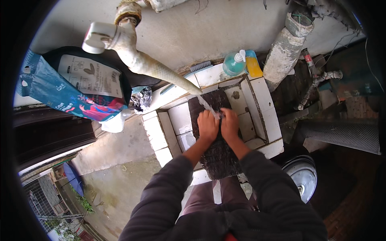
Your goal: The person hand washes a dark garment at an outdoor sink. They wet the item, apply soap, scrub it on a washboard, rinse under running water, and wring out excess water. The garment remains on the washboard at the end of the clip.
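My left hand [208,126] and my right hand [229,122] are close together, fingers curled, above a dark, rough-surfaced board [218,153]. The board lies sloping across a white-tiled sink [251,99]. Water [208,107] pours from a pale flexible hose [169,73] onto the fingers of both hands. A small dark bit [222,114] shows between the fingertips; what it is, and whether either hand grips it, is hidden by the fingers and water. The hose hangs from a white-handled tap [101,37] on the wall.
On the back ledge are a scrubbing brush [201,66], a pump bottle of green liquid [233,64] and a yellow sponge [254,67]. A blue printed pack [75,96] hangs at left. A thick pipe [282,57] rises at right, above a round metal lid [301,179].
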The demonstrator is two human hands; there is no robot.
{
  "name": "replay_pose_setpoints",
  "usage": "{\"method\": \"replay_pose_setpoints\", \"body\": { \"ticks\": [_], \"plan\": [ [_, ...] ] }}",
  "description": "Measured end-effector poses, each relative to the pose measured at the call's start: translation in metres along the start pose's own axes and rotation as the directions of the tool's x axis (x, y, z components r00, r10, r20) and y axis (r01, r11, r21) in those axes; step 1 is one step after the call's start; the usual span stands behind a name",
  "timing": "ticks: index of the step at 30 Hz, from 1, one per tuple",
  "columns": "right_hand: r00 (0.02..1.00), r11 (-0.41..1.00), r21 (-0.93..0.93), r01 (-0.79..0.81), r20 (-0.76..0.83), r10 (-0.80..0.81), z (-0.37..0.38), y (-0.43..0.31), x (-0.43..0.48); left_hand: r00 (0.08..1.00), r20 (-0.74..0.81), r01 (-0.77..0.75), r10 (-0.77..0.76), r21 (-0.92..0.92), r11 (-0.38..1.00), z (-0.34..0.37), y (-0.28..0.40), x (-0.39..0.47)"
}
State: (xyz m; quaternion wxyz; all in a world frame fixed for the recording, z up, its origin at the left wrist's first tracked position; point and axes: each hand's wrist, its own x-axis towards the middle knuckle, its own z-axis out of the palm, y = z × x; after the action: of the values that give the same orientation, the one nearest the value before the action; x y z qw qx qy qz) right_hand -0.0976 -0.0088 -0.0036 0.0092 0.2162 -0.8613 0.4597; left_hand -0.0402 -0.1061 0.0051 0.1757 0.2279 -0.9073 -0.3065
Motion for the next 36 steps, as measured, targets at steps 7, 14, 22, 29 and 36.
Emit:
{"method": "replay_pose_setpoints", "body": {
  "ticks": [7,14,22,29,36],
  "plan": [
    [0.959,0.98,-0.124,0.152,0.257,-0.116,0.016,0.017,0.044,0.969,0.247,-0.083,0.031,0.207,0.975,0.022,-0.024,0.041],
    [0.924,0.961,-0.173,0.217,0.355,-0.145,-0.046,0.001,-0.02,0.94,0.329,-0.105,0.088,0.035,0.994,-0.054,-0.013,-0.036],
    [0.783,0.477,0.63,-0.613,0.565,0.261,-0.104,-0.062,0.018,0.486,0.776,0.66,-0.401,-0.627,-0.413,-0.103,0.048,-0.019],
    [0.949,0.97,0.17,0.175,0.233,-0.213,-0.081,-0.149,0.018,0.628,0.765,0.163,-0.146,-0.313,-0.936,-0.069,0.036,0.006],
    [0.805,0.469,0.676,-0.568,0.337,0.488,-0.056,-0.159,0.054,0.422,0.257,0.622,-0.869,-0.779,0.072,-0.089,0.09,0.04]
  ]
}}
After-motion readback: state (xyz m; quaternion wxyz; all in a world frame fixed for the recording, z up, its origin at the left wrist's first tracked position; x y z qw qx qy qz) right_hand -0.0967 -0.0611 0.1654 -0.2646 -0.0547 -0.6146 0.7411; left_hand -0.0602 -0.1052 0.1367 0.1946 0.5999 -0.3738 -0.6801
